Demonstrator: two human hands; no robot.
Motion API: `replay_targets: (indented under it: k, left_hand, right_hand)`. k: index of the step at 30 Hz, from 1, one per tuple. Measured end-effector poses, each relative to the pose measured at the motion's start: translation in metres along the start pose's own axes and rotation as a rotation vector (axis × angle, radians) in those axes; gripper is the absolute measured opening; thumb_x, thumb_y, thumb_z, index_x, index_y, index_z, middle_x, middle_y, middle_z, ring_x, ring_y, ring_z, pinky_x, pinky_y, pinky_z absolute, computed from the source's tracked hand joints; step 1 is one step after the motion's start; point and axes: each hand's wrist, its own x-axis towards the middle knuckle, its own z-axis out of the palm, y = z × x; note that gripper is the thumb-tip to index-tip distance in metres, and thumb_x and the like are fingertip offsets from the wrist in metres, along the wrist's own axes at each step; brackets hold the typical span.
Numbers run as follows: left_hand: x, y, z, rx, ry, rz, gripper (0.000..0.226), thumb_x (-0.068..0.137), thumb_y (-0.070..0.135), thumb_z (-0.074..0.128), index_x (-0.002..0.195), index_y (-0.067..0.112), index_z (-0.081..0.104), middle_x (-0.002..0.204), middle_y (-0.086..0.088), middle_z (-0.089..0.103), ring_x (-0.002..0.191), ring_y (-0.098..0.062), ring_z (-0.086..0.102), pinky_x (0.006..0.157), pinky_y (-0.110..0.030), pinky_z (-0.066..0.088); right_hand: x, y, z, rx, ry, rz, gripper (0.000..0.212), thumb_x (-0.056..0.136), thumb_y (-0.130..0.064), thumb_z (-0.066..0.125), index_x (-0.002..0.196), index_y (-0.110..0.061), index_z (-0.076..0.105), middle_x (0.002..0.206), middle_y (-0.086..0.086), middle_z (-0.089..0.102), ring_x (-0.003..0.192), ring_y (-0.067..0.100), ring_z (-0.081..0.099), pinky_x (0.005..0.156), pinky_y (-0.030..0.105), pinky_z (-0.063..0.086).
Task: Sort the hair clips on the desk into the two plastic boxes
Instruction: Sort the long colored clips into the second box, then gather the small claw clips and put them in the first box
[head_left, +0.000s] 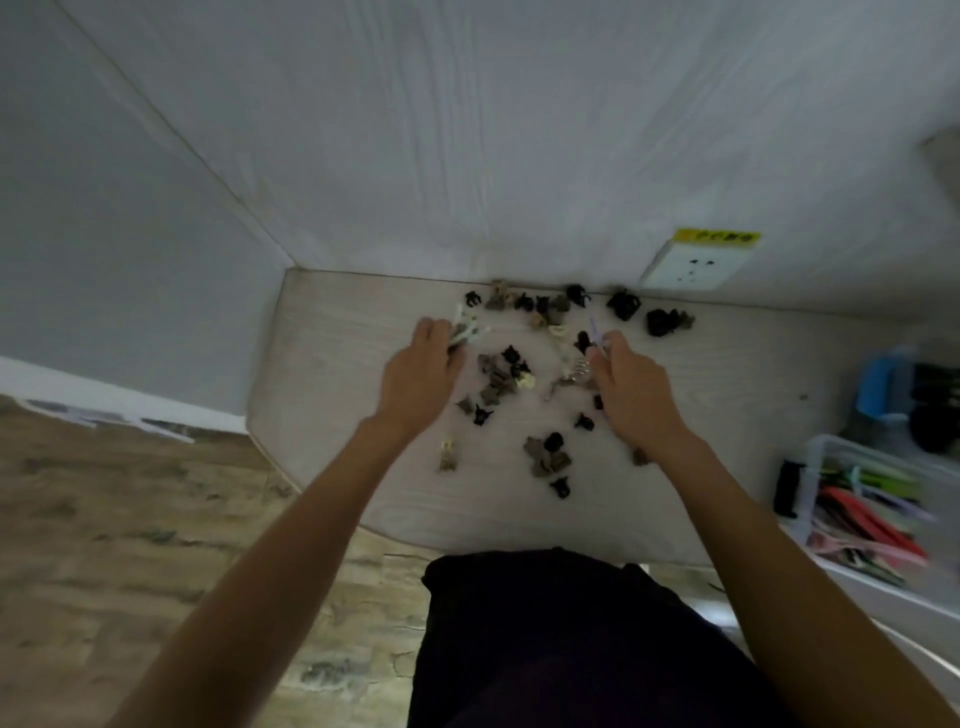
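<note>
Dark clothing (545, 634) fills the bottom of the head view, with both forearms reaching over the bench (332, 415). Left hand (423, 371) grips a few pale long clips (465, 330); right hand (631, 387) pinches a lilac clip (596, 330). Many small claw clips (498, 376) lie scattered between and beyond them. One clear box (815, 467) at far right holds long coloured clips (the second box is too blurred to tell), so sorting looks only partly done.

Pale matt wood-grain desk (332, 395); seemingly plastic hair clips (498, 379), black and taupe.
</note>
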Motion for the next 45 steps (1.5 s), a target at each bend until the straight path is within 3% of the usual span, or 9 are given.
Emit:
replay_targets:
  k: [7, 11, 15, 19, 28, 31, 34, 39, 45]
  left_hand:
    - [-0.023, 0.138, 0.041, -0.086, -0.074, 0.350, 0.032, 0.098, 0.031, 0.042, 0.110, 0.002, 0.048, 0.069, -0.011, 0.061, 0.053, -0.028, 0.054, 0.046, -0.032, 0.036]
    - [-0.037, 0.215, 0.067, 0.029, -0.135, 0.543, 0.031, 0.098, 0.032, 0.041, 0.112, 0.006, 0.048, 0.065, -0.004, 0.055, 0.055, -0.028, 0.057, 0.042, -0.027, 0.027]
    - [-0.059, 0.277, 0.096, 0.124, -0.206, 0.620, 0.033, 0.098, 0.034, 0.038, 0.118, 0.009, 0.045, 0.071, -0.006, 0.058, 0.059, -0.029, 0.057, 0.045, -0.028, 0.029]
    - [-0.077, 0.318, 0.122, 0.184, -0.216, 0.591, 0.035, 0.097, 0.035, 0.039, 0.123, 0.011, 0.044, 0.095, -0.011, 0.066, 0.078, -0.034, 0.062, 0.059, -0.033, 0.039]
    - [-0.096, 0.345, 0.168, 0.214, -0.327, 0.549, 0.051, 0.090, 0.037, 0.052, 0.135, 0.016, 0.037, 0.128, -0.009, 0.053, 0.100, -0.028, 0.061, 0.067, -0.034, 0.046]
    - [-0.102, 0.334, 0.168, 0.116, -0.207, 0.562, 0.045, 0.089, 0.033, 0.055, 0.129, 0.014, 0.047, 0.127, -0.007, 0.055, 0.108, -0.027, 0.057, 0.080, -0.038, 0.050]
    - [-0.105, 0.313, 0.168, 0.145, 0.024, 0.653, 0.033, 0.085, 0.029, 0.052, 0.113, 0.014, 0.062, 0.115, -0.004, 0.065, 0.105, -0.026, 0.058, 0.084, -0.038, 0.048]
    - [-0.104, 0.292, 0.175, 0.189, -0.062, 0.583, 0.043, 0.089, 0.037, 0.035, 0.123, 0.021, 0.057, 0.137, 0.001, 0.052, 0.132, -0.023, 0.042, 0.111, -0.048, 0.024]
    - [-0.105, 0.283, 0.178, -0.063, -0.088, 0.495, 0.048, 0.092, 0.031, 0.038, 0.134, 0.008, 0.045, 0.148, -0.008, 0.037, 0.132, -0.023, 0.041, 0.110, -0.034, 0.032]
  right_hand:
    - [-0.106, 0.107, -0.101, -0.127, 0.143, 0.124, 0.022, 0.097, -0.028, 0.046, 0.102, -0.010, 0.057, 0.062, 0.006, 0.051, 0.057, 0.030, 0.052, 0.049, 0.030, 0.030]
    - [-0.158, 0.171, -0.140, -0.319, 0.148, 0.242, 0.032, 0.089, -0.035, 0.057, 0.108, -0.012, 0.067, 0.102, 0.019, 0.069, 0.095, 0.036, 0.063, 0.072, 0.039, 0.045]
    - [-0.163, 0.210, -0.140, -0.310, 0.021, 0.226, 0.031, 0.085, -0.029, 0.064, 0.112, -0.015, 0.065, 0.111, 0.016, 0.064, 0.105, 0.034, 0.058, 0.084, 0.041, 0.045]
    - [-0.164, 0.238, -0.137, -0.113, -0.105, 0.109, 0.055, 0.075, -0.026, 0.075, 0.124, -0.009, 0.055, 0.125, 0.016, 0.055, 0.117, 0.030, 0.050, 0.094, 0.029, 0.037]
    - [-0.214, 0.274, -0.149, -0.103, 0.104, 0.005, 0.047, 0.086, -0.019, 0.060, 0.130, -0.008, 0.048, 0.128, 0.015, 0.053, 0.120, 0.031, 0.045, 0.100, 0.033, 0.030]
    - [-0.214, 0.272, -0.145, -0.165, 0.119, -0.050, 0.044, 0.086, -0.021, 0.056, 0.128, -0.011, 0.050, 0.126, 0.013, 0.055, 0.121, 0.031, 0.046, 0.103, 0.039, 0.030]
    - [-0.210, 0.261, -0.137, -0.217, 0.078, -0.126, 0.039, 0.088, -0.020, 0.046, 0.125, -0.013, 0.054, 0.131, 0.011, 0.054, 0.124, 0.030, 0.045, 0.105, 0.046, 0.029]
    - [-0.190, 0.250, -0.118, -0.283, -0.120, -0.222, 0.036, 0.092, -0.021, 0.040, 0.123, -0.015, 0.058, 0.139, 0.007, 0.050, 0.127, 0.030, 0.044, 0.108, 0.048, 0.031]
    - [-0.167, 0.235, -0.115, -0.385, -0.166, -0.200, 0.036, 0.100, -0.031, 0.032, 0.130, -0.027, 0.052, 0.152, -0.004, 0.031, 0.124, 0.033, 0.036, 0.101, 0.043, 0.031]
